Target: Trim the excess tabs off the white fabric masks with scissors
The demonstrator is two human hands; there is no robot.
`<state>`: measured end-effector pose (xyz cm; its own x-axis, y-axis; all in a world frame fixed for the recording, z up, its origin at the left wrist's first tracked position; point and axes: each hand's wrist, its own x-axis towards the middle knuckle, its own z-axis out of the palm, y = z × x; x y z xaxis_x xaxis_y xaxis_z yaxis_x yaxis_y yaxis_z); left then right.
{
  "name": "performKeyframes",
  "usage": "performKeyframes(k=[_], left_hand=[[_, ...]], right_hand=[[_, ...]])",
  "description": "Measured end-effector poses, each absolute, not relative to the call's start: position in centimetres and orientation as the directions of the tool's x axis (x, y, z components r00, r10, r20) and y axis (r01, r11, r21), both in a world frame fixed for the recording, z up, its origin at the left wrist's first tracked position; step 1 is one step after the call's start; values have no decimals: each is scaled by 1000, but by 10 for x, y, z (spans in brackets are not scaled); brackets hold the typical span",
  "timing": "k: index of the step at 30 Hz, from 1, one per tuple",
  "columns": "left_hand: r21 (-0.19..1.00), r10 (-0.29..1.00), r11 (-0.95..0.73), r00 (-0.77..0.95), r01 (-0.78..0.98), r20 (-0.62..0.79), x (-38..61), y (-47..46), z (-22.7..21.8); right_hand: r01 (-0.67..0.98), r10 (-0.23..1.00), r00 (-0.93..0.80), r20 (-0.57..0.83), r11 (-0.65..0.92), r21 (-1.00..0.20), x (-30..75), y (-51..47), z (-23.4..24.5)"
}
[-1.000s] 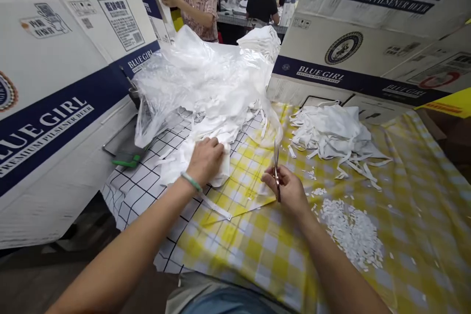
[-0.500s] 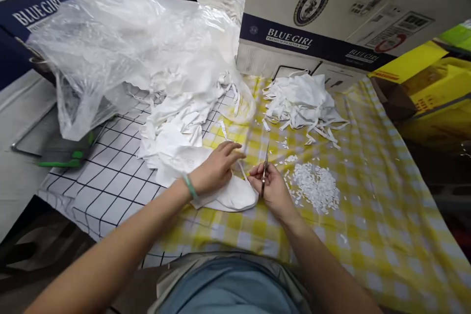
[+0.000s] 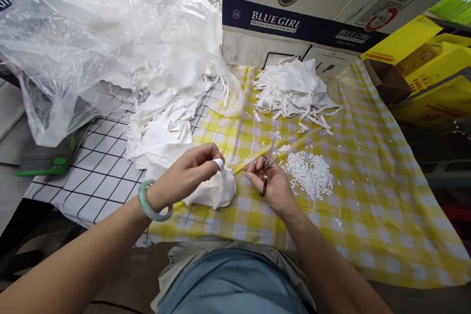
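Observation:
My left hand (image 3: pixel 193 171), with a pale green bangle (image 3: pixel 156 206) at the wrist, is closed on a fold of white cloth (image 3: pixel 217 189). The cloth's lower part rests on the yellow checked tablecloth (image 3: pixel 235 225), beside a heap of white fabric (image 3: pixel 162 127). A small pair of scissors (image 3: pixel 265 176) is in my right hand (image 3: pixel 275 191), blades apart and tips pointing away from me. My right thumb and index finger come together just right of the cloth; whether they pinch anything is unclear. A mound of small white clippings (image 3: pixel 311 174) lies right of the scissors.
White cloth pieces with straps (image 3: pixel 294 88) are piled behind the clippings. A printed beer carton (image 3: pixel 287 19) stands at the back. Clear plastic sheeting (image 3: pixel 84 44) covers the back left. Yellow boxes (image 3: pixel 427 68) are at the right, beyond the table edge.
My left hand has gone from loosely spread over the cloth to gripping it, drawing it left, away from the scissors. The scissor blades have opened wider. The view has shifted slightly.

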<state>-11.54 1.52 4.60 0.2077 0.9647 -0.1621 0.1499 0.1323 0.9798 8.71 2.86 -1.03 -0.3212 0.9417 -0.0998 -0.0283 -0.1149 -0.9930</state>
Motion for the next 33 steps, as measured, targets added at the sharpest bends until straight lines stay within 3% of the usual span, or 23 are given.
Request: performKeyframes(k=[4,6,9,12,15,19,24,27,30,33], left_hand=[[945,954,281,155,-170,-256,-116,-2,60],[916,947,308,173,-257,-270,-119,-7,63],[878,883,410,347,-248,-315,-120,-14,58],[861,781,492,504,-132,-369,-111,-19,48],[909,800,414,492,-42,-342,-93,-20,44],[951,849,302,473,-65,-237,-75,-16,50],[949,875,297,427,-100,-229,-73,-13,58],[995,930,90,360,-40,-69,-76,-13,63],[998,955,-52,290,-42,62,-74,-15,66],[985,979,0,203,-174,36,-69,-17,62]], right_hand=[[-139,848,-519,-113,-213,-967,69,19,-1],[-164,835,-539,-113,-236,-958,68,20,3],[-151,870,-490,-50,-141,-978,84,34,17],[-59,809,-586,-48,-101,-993,109,51,38],[29,744,-664,-73,-72,-997,126,60,54],[29,722,-686,-89,-95,-995,133,63,49],[-134,763,-640,-95,-232,-963,121,56,13],[-201,790,-590,-165,-342,-918,99,39,-7],[-244,740,-630,-234,-476,-845,70,20,-19],[-206,678,-695,-240,-507,-837,56,10,-21]])
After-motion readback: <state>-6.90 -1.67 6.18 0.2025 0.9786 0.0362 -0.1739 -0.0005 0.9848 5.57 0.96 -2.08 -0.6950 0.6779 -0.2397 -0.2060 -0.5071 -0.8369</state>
